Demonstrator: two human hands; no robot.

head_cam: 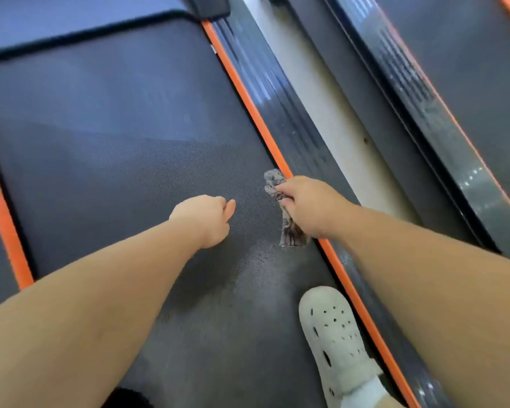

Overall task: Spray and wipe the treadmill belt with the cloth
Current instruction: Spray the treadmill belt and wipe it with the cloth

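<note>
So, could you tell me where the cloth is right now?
In the head view the cloth is held in the right hand, at the belt's right edge, beside the orange strip.

Pale floor [327, 113] beside neighbouring treadmill [468, 69].

belt [115, 136] open ahead, shoe [336, 340] blocks near-right

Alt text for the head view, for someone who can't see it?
The right hand grips a crumpled cloth on the treadmill belt beside its orange edge strip; the left hand, curled, holds nothing. A white clog stands on the belt.
</note>
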